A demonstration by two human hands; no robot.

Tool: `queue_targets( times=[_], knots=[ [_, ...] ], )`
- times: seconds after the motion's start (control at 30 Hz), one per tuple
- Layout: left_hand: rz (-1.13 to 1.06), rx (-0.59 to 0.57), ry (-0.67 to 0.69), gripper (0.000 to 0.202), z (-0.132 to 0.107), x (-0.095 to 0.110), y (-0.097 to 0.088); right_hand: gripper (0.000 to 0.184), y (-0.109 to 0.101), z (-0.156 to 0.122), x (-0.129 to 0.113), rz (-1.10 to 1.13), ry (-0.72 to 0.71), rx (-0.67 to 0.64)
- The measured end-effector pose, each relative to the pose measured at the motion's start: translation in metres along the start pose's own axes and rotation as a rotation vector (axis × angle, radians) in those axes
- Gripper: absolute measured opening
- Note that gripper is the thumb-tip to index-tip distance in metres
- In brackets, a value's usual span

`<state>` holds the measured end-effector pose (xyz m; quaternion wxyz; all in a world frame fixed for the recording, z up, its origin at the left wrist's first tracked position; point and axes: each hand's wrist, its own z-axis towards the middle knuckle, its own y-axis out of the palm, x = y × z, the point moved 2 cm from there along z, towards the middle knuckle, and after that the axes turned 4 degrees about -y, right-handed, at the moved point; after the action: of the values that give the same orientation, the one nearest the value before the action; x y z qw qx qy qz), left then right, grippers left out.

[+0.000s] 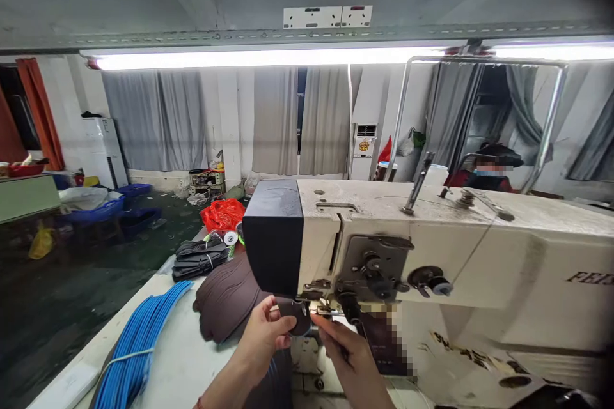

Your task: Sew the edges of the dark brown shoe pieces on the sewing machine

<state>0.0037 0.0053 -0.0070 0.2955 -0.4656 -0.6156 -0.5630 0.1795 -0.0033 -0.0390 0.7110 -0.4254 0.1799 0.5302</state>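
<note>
A cream sewing machine (pixel 460 255) with a dark grey end cover stands in front of me. My left hand (pixel 261 332) pinches a small dark brown fabric piece (pixel 301 319), thumb on top, at the needle area just below the machine head. From the other side, my right hand (pixel 350 354) reaches in with fingers closed together. Its fingertips are at the piece's right edge beside the presser foot (pixel 326 308). Whatever lies between them is hidden. Behind my left hand, a fanned stack of dark brown fabric pieces (pixel 230 297) rests on the table.
On the white table (pixel 175 358) lie a tied blue bundle (pixel 139 345), a black bundle (pixel 199 260), thread spools (pixel 230 238) and a red plastic bag (pixel 222 214). A person in a dark hat (pixel 496 156) is behind the machine. Blue baskets (pixel 96 208) stand on the floor at left.
</note>
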Motion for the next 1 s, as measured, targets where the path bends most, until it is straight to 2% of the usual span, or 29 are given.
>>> queue_targets(
  times=[0.17, 0.23, 0.3, 0.33, 0.4, 0.47, 0.5, 0.53, 0.57, 0.67, 0.73, 0.83, 1.0],
  knots=[
    [-0.254, 0.254, 0.086, 0.032, -0.010, -0.018, 0.017, 0.027, -0.001, 0.001, -0.005, -0.032, 0.005, 0.008],
    [-0.334, 0.370, 0.066, 0.026, -0.016, -0.025, 0.027, 0.028, 0.000, 0.001, -0.006, -0.031, 0.003, 0.014],
    [-0.372, 0.417, 0.031, 0.023, -0.025, -0.033, 0.035, 0.028, -0.001, 0.001, -0.007, -0.014, 0.006, 0.018],
    [-0.364, 0.395, 0.013, 0.024, -0.029, -0.037, 0.038, 0.028, -0.001, 0.001, -0.007, -0.003, 0.007, 0.018],
    [-0.247, 0.251, -0.001, 0.027, -0.036, -0.041, 0.039, 0.028, -0.001, 0.001, -0.009, 0.013, 0.003, 0.013],
    [0.004, 0.152, 0.095, 0.028, -0.038, -0.035, 0.030, 0.028, -0.002, 0.002, -0.010, 0.012, -0.009, 0.010],
    [0.151, 0.140, 0.163, 0.027, -0.036, -0.026, 0.023, 0.028, -0.002, 0.002, -0.010, 0.007, -0.015, 0.012],
    [0.280, 0.189, 0.287, 0.025, -0.032, -0.014, 0.014, 0.028, -0.001, 0.002, -0.009, 0.001, -0.018, 0.017],
    [0.366, 0.239, 0.322, 0.022, -0.025, -0.001, 0.004, 0.028, -0.001, 0.002, -0.009, -0.005, -0.018, 0.023],
    [0.471, 0.037, 0.104, 0.028, -0.002, 0.033, -0.016, 0.027, 0.000, 0.002, -0.005, -0.013, -0.016, 0.029],
    [0.479, -0.128, -0.011, 0.034, 0.004, 0.044, -0.021, 0.027, 0.001, 0.001, -0.002, -0.006, -0.039, 0.028],
    [0.362, -0.265, -0.071, 0.037, -0.006, 0.036, -0.018, 0.028, 0.001, 0.001, 0.002, 0.013, -0.064, 0.033],
    [0.154, -0.208, 0.001, 0.040, -0.026, 0.003, -0.008, 0.028, -0.001, 0.000, 0.000, -0.002, -0.001, 0.019]
  ],
)
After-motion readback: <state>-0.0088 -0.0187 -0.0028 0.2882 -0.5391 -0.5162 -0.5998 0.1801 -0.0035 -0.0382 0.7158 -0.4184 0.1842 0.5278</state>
